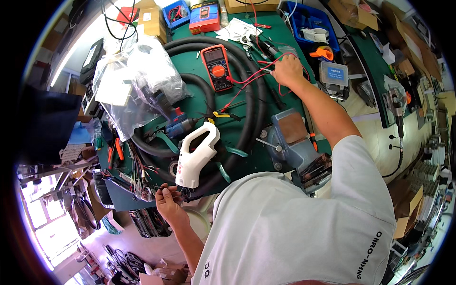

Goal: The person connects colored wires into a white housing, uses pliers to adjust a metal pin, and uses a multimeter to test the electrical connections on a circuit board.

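My left hand (pixel 169 203) is at the bench's near edge, thumb and fingertips pinched on a small dark part, perhaps a wire end. Beside it stands a white charging-gun handle housing (pixel 194 162), with dark wires (pixel 187 193) coming out of its lower end. My right hand (pixel 288 70) reaches far right, its fingers curled down among red test leads (pixel 245 82) and hand tools. What those fingers grip is partly hidden. The leads run to an orange multimeter (pixel 218 71) lying face up on the green mat.
Thick black cable (pixel 262 96) coils around the mat. A blue cordless driver (pixel 178 125), yellow-handled pliers (pixel 226 114) and a bench vise (pixel 290 133) surround the housing. Plastic bags (pixel 156 67) lie at left above a bundle of coloured wires (pixel 137 174). A blue bin (pixel 313 26) is far right.
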`<move>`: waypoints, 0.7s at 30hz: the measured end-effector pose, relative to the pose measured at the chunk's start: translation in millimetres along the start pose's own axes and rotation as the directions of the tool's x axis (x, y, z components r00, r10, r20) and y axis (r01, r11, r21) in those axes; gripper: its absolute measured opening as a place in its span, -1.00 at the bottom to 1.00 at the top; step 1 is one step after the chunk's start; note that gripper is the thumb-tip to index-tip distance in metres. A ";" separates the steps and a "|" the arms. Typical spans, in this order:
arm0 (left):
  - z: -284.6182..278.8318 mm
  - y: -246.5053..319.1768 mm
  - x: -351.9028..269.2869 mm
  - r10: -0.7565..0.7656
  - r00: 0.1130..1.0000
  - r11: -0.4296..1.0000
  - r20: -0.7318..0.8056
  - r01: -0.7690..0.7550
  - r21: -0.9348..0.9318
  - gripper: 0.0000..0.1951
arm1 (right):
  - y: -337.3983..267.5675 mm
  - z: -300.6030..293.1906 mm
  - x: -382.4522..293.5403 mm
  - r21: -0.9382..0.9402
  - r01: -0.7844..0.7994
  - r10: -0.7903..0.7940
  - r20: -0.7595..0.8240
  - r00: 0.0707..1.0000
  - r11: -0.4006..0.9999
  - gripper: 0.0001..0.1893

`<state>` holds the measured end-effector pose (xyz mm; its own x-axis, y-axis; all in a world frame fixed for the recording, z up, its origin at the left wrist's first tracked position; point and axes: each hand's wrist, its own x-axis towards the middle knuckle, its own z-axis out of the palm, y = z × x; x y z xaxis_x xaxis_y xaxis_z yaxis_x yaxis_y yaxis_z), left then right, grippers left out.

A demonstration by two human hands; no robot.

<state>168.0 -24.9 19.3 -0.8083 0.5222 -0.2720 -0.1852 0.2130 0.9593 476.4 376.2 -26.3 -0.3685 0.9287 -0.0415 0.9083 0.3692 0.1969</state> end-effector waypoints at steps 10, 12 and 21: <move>0.9 3.0 -1.0 -0.017 0.999 1.000 -0.039 0.017 0.006 -0.86 | -4.2 17.2 31.3 0.061 0.145 -0.140 -0.080 0.987 0.988 -0.65; 0.0 1.9 0.2 -0.012 0.999 0.999 -0.033 0.013 0.031 -0.86 | -6.0 27.1 40.2 0.106 0.102 -0.101 -0.018 0.995 0.989 -0.70; -0.9 -1.3 2.5 -0.025 0.999 1.000 -0.024 0.025 0.012 -0.86 | -11.0 43.2 51.6 0.153 0.048 -0.065 0.107 0.992 0.987 -0.74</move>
<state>165.7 -24.6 17.4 -0.8169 0.4964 -0.2938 -0.1986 0.2361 0.9512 455.9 421.6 -73.0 -0.4031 0.9013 -0.1586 0.9093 0.4141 0.0421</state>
